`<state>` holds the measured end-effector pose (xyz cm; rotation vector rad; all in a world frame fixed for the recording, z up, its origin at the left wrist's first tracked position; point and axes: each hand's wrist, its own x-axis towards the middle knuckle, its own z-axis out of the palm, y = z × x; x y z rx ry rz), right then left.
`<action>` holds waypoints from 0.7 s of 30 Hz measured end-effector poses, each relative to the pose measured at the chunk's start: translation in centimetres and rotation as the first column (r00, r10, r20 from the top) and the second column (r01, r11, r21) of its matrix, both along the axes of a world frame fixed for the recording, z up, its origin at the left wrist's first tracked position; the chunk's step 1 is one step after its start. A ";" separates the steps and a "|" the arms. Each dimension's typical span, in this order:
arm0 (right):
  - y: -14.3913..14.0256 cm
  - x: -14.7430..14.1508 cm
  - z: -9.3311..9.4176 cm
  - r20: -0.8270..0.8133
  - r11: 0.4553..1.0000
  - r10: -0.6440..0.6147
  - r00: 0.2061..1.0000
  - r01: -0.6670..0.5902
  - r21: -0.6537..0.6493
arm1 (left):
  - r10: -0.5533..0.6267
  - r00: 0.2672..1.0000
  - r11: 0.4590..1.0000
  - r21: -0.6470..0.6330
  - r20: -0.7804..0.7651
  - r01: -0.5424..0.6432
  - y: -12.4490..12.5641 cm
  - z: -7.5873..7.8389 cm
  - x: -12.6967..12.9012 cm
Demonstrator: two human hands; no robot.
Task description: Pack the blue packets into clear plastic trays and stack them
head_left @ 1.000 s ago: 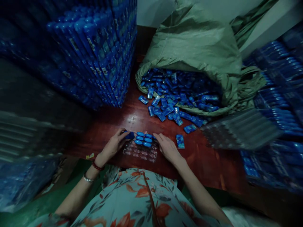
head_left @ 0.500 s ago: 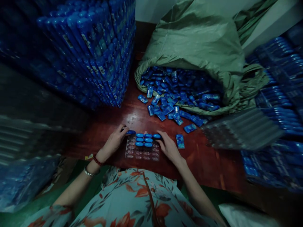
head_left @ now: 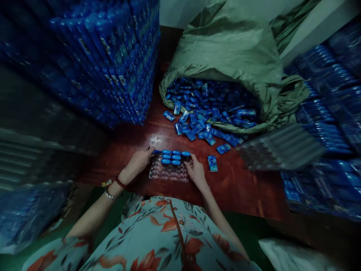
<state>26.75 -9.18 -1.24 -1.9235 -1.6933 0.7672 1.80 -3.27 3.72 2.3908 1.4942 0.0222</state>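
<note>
A clear plastic tray with rows of moulded hollows lies in front of me. Several glossy blue oval packets fill two columns in its far part. At the tray's far left corner, my left hand pinches a blue packet, which shows nearly edge-on. My right hand is at the right side, its fingers closed at the edge of another blue packet in line with the far row. The near rows of hollows hold no packets.
A green woven sack spills loose blue packets onto the red-brown table. A single packet lies right of my hand. Stacked clear trays stand at right. Tall piles of filled blue packs rise at left.
My right hand's packet has moved away from me to the far row's line. The left hand's packet has turned from flatter to nearly edge-on. The view has shifted slightly.
</note>
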 end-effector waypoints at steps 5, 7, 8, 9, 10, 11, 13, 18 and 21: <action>0.3 0.1 -0.4 0.134 0.999 0.038 0.990 -0.039 0.008 | -0.112 0.992 0.994 -0.022 -0.065 0.111 2.1 1.3 0.3; 0.3 0.1 -0.5 0.159 0.998 0.047 0.986 -0.053 0.032 | -0.169 0.981 0.986 -0.028 -0.093 0.167 2.6 2.4 0.7; 0.3 0.0 -0.6 0.166 0.997 0.049 0.985 -0.057 0.042 | -0.194 0.975 0.981 -0.029 -0.111 0.192 2.7 2.9 0.9; 0.3 0.0 -0.6 0.173 0.997 0.051 0.984 -0.060 0.050 | -0.215 0.968 0.977 -0.028 -0.127 0.213 2.7 3.3 1.2; 0.3 0.0 -0.6 0.178 0.997 0.050 0.983 -0.061 0.055 | -0.234 0.962 0.972 -0.026 -0.140 0.232 2.7 3.7 1.4; 0.4 0.0 -0.6 0.183 0.997 0.048 0.982 -0.059 0.055 | -0.250 0.957 0.968 -0.023 -0.147 0.249 2.6 3.9 1.7; 0.4 0.1 -0.5 0.188 0.997 0.050 0.981 -0.059 0.045 | -0.278 0.948 0.960 -0.021 -0.153 0.278 2.4 4.0 2.2; 0.3 -0.2 -0.4 0.204 0.999 0.037 0.978 -0.044 0.031 | -0.333 0.919 0.942 -0.031 -0.209 0.334 2.0 2.8 2.7; -0.1 -0.8 -0.4 0.200 0.997 -0.009 0.980 -0.008 0.081 | -0.368 0.915 0.929 -0.017 -0.167 0.371 2.4 2.0 2.3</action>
